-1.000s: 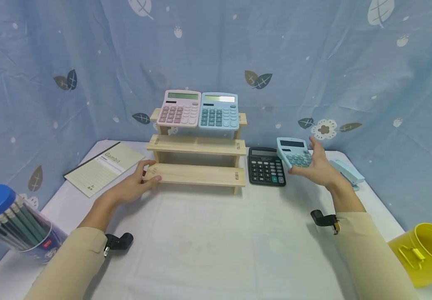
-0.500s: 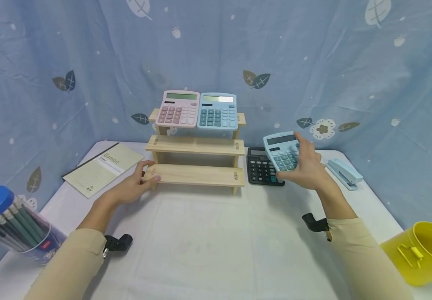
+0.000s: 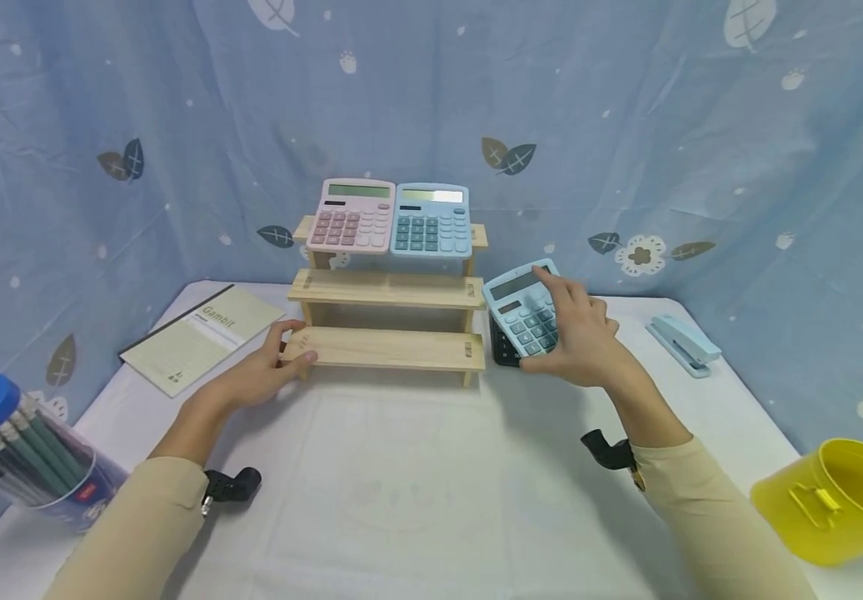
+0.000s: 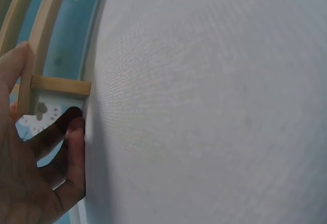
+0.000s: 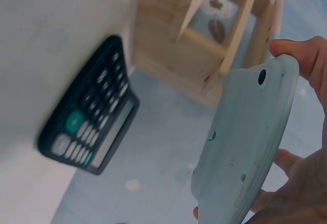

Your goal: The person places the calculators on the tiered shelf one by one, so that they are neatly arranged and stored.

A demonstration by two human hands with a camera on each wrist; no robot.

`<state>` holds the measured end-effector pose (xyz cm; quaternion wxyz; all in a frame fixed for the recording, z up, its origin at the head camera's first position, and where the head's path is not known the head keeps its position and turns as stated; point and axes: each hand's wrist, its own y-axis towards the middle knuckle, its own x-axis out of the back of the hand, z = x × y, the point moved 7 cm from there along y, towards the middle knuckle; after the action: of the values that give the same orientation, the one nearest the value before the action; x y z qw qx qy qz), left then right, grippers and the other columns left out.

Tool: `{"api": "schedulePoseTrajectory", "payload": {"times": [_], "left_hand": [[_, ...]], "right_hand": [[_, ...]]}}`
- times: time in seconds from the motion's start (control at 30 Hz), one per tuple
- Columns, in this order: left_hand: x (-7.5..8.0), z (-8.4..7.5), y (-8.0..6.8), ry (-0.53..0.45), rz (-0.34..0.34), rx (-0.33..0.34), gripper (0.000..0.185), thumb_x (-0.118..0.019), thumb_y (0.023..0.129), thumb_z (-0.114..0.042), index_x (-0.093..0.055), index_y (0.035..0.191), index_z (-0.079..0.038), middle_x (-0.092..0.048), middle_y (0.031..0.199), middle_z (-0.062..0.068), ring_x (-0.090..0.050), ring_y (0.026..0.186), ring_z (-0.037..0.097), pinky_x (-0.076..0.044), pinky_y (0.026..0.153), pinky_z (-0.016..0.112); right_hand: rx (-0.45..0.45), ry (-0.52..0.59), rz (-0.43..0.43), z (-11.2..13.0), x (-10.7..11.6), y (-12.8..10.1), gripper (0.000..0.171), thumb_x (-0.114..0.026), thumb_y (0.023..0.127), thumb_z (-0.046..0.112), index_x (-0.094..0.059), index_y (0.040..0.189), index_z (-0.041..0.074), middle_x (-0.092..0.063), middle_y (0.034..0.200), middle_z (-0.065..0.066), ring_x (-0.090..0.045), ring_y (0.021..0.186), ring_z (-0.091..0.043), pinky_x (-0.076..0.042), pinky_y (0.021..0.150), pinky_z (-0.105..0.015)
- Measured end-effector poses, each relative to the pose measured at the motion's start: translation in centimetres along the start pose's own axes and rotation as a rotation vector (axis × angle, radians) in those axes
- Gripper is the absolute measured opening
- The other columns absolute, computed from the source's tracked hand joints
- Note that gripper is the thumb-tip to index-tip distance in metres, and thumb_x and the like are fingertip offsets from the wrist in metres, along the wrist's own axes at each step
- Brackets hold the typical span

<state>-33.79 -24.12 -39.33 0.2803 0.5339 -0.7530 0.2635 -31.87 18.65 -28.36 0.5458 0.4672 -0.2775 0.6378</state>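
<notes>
Further left than a second ago, the right hand [image 3: 585,333] and the light-blue calculator [image 3: 525,308] it grips are now beside the wooden stand [image 3: 382,346]. Thumb and fingers curl round opposite edges of that calculator, which is tilted and raised off the white table [image 3: 401,483]. Right in its path lies the black calculator [image 5: 94,112], flat on the cloth just right of the stand; the head view shows it mostly covered, while the right wrist view shows a gap between the two. On the stand's top tier, a pink calculator [image 3: 351,215] and a second blue one [image 3: 431,221] lean side by side, taking up most of that board. At the other end, the left hand [image 3: 255,377] pinches the lowest board, other fingers bent below it. Near that hand lies a notepad [image 3: 202,337], with a blue-lidded pencil tub [image 3: 34,467] beside the left sleeve. A blue stapler [image 3: 682,343] rests to the right of the right hand, and a yellow bucket [image 3: 806,504] stands near the right sleeve. Behind everything hangs a leaf-patterned curtain [image 3: 401,100].
</notes>
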Motion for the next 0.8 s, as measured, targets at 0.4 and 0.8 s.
{"api": "schedulePoseTrajectory", "payload": {"times": [0.4,0.8], "left_hand": [[0.1,0.4,-0.3,0.015,-0.007,-0.001,0.074,-0.048,0.106,-0.055,-0.007,0.159,-0.022,-0.045,0.143,0.039,-0.053,0.128,0.049,-0.041,0.104,0.062],[0.0,0.1,-0.2,0.008,-0.008,-0.006,0.074,-0.047,0.106,-0.057,-0.007,0.159,-0.024,-0.041,0.148,0.04,-0.049,0.133,0.051,-0.039,0.107,0.065]], "right_hand": [[0.089,-0.001,0.014,3.8,-0.9,-0.4,0.119,-0.087,0.069,0.032,-0.016,0.164,0.023,-0.031,0.157,-0.019,-0.033,0.126,-0.052,-0.032,0.086,-0.063],[0.149,-0.002,0.019,6.7,-2.4,0.9,0.125,-0.087,0.064,0.036,-0.014,0.164,0.023,-0.032,0.157,-0.012,-0.035,0.125,-0.047,-0.032,0.09,-0.062]]}}
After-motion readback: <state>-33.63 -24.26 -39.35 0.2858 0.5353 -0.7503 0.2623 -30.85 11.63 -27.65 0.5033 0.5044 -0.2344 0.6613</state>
